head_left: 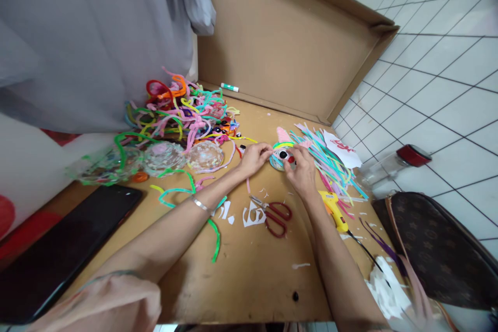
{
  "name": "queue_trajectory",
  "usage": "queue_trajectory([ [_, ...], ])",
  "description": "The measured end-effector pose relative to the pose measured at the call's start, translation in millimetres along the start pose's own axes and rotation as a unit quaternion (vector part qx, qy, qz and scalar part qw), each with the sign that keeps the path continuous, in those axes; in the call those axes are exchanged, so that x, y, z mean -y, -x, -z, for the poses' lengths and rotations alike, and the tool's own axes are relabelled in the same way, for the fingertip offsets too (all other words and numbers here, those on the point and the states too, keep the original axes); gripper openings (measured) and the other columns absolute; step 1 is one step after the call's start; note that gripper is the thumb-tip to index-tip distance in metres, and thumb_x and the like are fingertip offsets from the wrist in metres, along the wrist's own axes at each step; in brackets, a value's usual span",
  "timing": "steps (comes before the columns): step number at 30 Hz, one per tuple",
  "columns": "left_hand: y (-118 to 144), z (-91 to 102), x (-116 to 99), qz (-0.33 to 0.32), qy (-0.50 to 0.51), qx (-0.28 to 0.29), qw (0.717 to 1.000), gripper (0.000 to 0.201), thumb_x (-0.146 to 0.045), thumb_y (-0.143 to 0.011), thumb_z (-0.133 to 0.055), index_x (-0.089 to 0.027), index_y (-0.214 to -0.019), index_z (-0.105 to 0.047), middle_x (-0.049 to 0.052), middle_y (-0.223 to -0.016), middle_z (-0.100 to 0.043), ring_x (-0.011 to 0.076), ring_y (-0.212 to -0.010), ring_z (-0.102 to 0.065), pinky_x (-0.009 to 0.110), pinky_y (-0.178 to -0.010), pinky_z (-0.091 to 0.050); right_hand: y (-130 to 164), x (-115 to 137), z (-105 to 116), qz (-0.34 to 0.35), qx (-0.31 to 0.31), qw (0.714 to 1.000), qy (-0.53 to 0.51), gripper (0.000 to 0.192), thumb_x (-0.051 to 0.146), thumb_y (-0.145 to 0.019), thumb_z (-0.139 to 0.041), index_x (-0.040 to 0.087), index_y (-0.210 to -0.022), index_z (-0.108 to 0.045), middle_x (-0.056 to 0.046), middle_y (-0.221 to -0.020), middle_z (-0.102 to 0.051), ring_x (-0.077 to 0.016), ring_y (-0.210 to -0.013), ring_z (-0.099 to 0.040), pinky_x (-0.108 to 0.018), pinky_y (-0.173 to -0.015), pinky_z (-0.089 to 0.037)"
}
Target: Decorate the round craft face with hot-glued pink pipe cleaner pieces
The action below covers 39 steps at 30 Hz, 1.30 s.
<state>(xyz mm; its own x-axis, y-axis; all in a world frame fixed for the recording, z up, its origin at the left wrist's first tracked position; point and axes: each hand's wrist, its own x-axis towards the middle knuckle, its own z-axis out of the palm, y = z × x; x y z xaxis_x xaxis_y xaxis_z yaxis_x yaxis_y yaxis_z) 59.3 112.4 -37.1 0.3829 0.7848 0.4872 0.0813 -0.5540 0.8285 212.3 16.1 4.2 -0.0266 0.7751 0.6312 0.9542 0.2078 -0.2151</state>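
My left hand (254,157) and my right hand (301,167) meet over a small round pipe-cleaner craft piece (282,156) lying flat on the wooden table (249,270). The piece has a white eye, a red dot and a pink fuzzy cone at its top. Both hands pinch it at its edges, the left from the left side, the right from the front right. A fan of pastel pipe cleaners (330,163) lies just right of it.
Red-handled scissors (274,213) and paper scraps lie near my wrists, a yellow glue gun (332,209) under my right forearm. A tangled pipe-cleaner heap (182,109) and clear plastic shapes (155,158) sit left. Dark tablet (62,249), brown bag (436,249), red-lidded jar (392,165), cardboard wall (280,36).
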Motion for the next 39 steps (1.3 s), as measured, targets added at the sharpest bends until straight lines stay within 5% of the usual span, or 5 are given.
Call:
queue_trajectory([
  [11,-0.8,1.0,-4.5,0.079,0.102,0.014,0.991,0.017,-0.023,-0.081,-0.058,-0.012,-0.084,-0.07,0.0,-0.061,-0.064,0.0104,-0.054,-0.055,0.02,-0.054,-0.043,-0.3,1.5,0.4,0.003,-0.01,1.0,0.011,0.025,0.026,-0.085,-0.053,0.017,-0.106,-0.065,-0.016,-0.116,-0.063,-0.0281,-0.108,-0.059,-0.043,-0.094,-0.047],
  [25,1.2,4.7,-1.1,-0.027,-0.053,0.019,0.998,0.016,-0.018,-0.085,-0.058,-0.016,-0.09,-0.073,0.004,-0.083,-0.075,0.0139,-0.071,-0.065,0.024,-0.072,-0.049,0.4,0.9,-1.0,0.002,-0.016,1.0,0.012,0.026,0.027,-0.086,-0.051,0.017,-0.106,-0.064,-0.016,-0.116,-0.063,-0.0283,-0.109,-0.058,-0.043,-0.094,-0.047],
  [39,5.1,11.7,-12.8,-0.047,-0.083,0.006,0.995,0.02,-0.02,-0.086,-0.054,-0.015,-0.09,-0.073,0.005,-0.08,-0.073,0.0142,-0.069,-0.061,0.024,-0.069,-0.044,1.7,3.4,0.0,-0.012,-0.003,1.0,-0.013,0.031,0.028,-0.086,-0.051,0.018,-0.114,-0.06,-0.015,-0.122,-0.062,-0.0283,-0.117,-0.054,-0.043,-0.1,-0.043],
])
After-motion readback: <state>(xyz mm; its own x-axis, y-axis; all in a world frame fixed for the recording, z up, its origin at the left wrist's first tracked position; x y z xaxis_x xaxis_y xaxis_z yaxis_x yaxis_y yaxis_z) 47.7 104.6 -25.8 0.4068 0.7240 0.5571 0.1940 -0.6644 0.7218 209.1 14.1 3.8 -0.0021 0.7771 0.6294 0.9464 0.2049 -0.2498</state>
